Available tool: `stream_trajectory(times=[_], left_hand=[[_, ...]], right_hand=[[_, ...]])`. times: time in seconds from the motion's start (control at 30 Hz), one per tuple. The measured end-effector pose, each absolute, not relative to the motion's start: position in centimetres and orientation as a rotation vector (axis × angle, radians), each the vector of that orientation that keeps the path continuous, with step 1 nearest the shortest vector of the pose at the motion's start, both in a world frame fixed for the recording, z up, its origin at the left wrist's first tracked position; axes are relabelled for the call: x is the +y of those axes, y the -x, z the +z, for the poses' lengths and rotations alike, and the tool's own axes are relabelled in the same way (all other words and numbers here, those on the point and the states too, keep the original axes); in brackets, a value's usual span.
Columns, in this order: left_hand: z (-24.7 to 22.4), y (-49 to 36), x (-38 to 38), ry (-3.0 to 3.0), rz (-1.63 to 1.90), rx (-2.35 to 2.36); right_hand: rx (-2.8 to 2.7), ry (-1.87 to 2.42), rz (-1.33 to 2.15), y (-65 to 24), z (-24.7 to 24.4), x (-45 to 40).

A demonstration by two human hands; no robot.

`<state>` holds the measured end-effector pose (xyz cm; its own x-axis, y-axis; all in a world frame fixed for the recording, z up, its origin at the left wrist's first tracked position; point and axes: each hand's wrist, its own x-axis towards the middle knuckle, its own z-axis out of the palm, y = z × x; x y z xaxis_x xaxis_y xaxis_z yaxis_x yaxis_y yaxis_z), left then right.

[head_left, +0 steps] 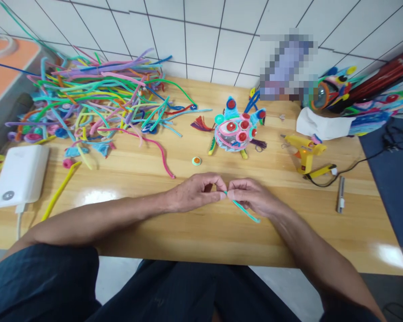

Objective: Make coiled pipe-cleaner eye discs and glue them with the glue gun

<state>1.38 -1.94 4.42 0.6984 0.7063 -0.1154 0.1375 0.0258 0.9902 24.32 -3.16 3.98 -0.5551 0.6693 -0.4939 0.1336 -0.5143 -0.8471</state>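
A teal pipe cleaner (246, 211) is pinched at its upper end between the fingertips of both hands, and its free end slants down to the right. My left hand (199, 192) and my right hand (251, 195) nearly touch, thumbs and forefingers closed on it. Just beyond them on the wooden table (188, 232) lies a small round piece (196, 161) with an orange centre. Farther back stands a colourful pipe-cleaner figure (237, 129) with red discs, blue horns and tassels at its sides.
Many loose pipe cleaners (97, 98) are heaped at the back left, near a white power bank (21, 175). To the right lie a yellow glue gun (304, 150) with its cable and a utility knife (340, 194). A tiled wall (201, 38) rises behind the table.
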Motion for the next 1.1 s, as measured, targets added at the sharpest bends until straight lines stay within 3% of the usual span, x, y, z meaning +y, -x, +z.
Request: stream_trajectory(times=[0.53,0.9,1.1], left_hand=[[3.1,-2.3,-2.8,-0.903,0.61,0.929],[4.4,-1.2,-1.4,-1.533,0.567,0.78],[3.6,-2.1,-3.2,-1.045,0.626,0.854]], right_hand=[[-1.159,1.234,2.003,-23.4,3.3,-3.4],[-1.326,1.245,2.049,-24.3,3.3,-3.4],[-1.307,1.203,1.983,-23.6,3.1,-3.8]])
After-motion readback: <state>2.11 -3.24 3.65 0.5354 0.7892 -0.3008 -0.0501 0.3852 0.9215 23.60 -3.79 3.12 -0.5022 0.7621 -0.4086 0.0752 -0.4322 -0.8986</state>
